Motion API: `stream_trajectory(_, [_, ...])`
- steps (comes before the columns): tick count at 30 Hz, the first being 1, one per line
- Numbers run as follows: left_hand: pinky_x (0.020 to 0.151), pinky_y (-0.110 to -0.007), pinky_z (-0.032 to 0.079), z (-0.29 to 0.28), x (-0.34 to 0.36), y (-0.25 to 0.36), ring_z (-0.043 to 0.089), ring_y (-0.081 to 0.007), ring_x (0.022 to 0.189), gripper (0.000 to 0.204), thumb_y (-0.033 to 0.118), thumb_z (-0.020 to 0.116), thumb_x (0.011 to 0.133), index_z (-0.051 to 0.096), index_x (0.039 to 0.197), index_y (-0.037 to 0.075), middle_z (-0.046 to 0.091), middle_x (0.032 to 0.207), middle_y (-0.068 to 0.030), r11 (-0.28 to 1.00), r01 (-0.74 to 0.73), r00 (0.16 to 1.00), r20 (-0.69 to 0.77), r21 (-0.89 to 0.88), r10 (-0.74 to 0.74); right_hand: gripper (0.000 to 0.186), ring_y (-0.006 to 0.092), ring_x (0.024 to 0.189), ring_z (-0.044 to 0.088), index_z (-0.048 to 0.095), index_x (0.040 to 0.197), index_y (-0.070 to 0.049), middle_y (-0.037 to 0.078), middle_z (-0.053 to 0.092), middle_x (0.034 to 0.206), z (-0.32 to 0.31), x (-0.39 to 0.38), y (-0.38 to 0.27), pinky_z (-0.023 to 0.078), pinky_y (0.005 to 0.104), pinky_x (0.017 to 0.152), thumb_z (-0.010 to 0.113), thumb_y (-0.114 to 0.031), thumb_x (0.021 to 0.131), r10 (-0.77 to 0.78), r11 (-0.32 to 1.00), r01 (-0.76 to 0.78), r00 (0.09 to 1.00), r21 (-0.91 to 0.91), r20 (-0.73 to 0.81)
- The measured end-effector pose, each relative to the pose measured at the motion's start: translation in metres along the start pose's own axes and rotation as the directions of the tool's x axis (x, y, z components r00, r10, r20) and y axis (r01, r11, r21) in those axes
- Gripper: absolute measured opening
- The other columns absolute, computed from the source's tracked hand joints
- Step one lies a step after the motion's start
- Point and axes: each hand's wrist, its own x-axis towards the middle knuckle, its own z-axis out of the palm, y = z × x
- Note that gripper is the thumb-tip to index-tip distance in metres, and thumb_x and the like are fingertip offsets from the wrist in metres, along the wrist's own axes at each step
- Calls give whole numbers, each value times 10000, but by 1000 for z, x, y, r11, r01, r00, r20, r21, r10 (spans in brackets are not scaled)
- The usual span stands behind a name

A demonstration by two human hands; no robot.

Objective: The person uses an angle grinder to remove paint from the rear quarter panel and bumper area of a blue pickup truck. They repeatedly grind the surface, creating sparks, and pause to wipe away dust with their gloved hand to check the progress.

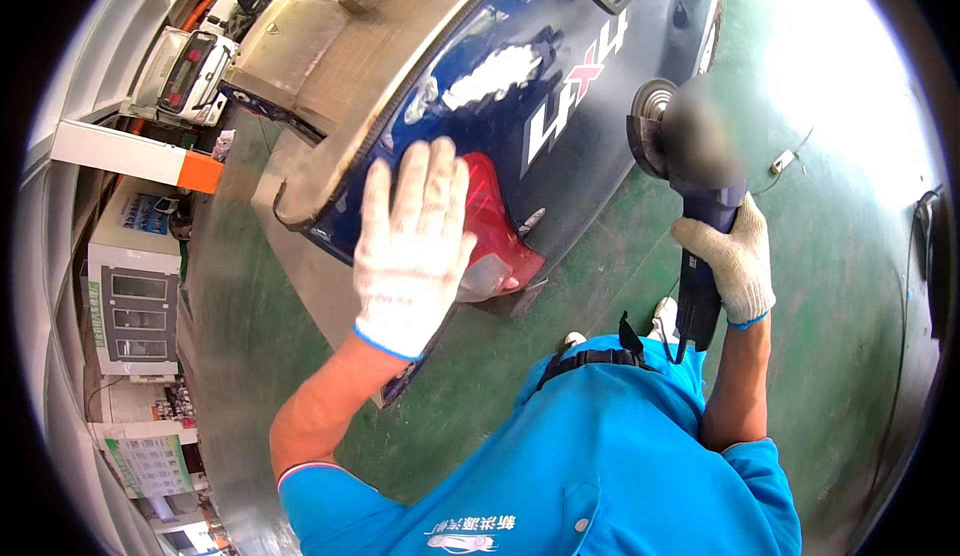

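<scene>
My left hand (415,246), in a white knit glove, is held flat with fingers stretched out over the corner of a dark blue pickup truck's side panel (385,121). It overlaps the edge of the red tail light (490,221); whether the palm presses on the paint I cannot tell. Above the fingertips the panel has a bare whitish patch (490,76). My right hand (735,261), gloved too, is wrapped around the body of an angle grinder (700,301). The grinder stands upright, its round disc and guard (650,121) apart from the panel. Part of its head is blurred.
The open truck bed (320,46) lies beyond the panel. On the green floor (600,256) to the right sit a small white socket (782,163) and a cable. A white truck (190,76), an orange-white beam (140,154) and a white cabinet (135,301) stand at left.
</scene>
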Motion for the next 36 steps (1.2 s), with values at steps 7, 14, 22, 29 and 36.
stream_trajectory(7, [1326,-539,193,30,63,42,360,-382,1572,886,478,781,856,509,1552,1,453,1642,-244,997,-33,995,-94,-75,26,476,133,769,624,692,1104,9,45,680,897,15,-30,2,524,310,711,855,-202,708,1,999,3,997,41,-75])
stream_trajectory(14, [1021,-454,548,30,11,108,697,-399,1133,663,365,780,889,589,1396,-18,728,1177,-234,291,29,1000,30,-956,-2,416,136,759,621,699,1070,7,41,667,877,33,-57,6,519,312,703,835,-191,732,-9,1000,11,986,10,-166])
stream_trajectory(22, [1045,-403,522,38,-12,132,684,-254,1182,683,463,681,1031,530,1490,-20,715,1270,-183,-617,198,980,151,-762,129,400,145,816,669,706,1083,23,69,725,932,70,-73,-4,557,326,733,831,-153,746,-63,988,41,987,-148,-146])
stream_trajectory(29, [993,-373,518,17,-19,102,652,-209,1116,647,462,622,1049,541,1478,-15,703,1192,-164,-640,258,966,198,-723,166,503,157,905,704,702,1178,2,91,758,1026,88,-82,-10,584,337,804,881,-173,742,-154,944,124,985,-305,-77])
stream_trajectory(36, [1009,-356,509,28,-11,118,629,-190,1140,577,351,666,1045,548,1454,-39,683,1252,-138,-769,118,990,138,-628,38,536,187,966,713,682,1226,3,113,762,1081,99,-88,-33,580,364,878,877,-184,763,-226,905,194,973,-379,-41])
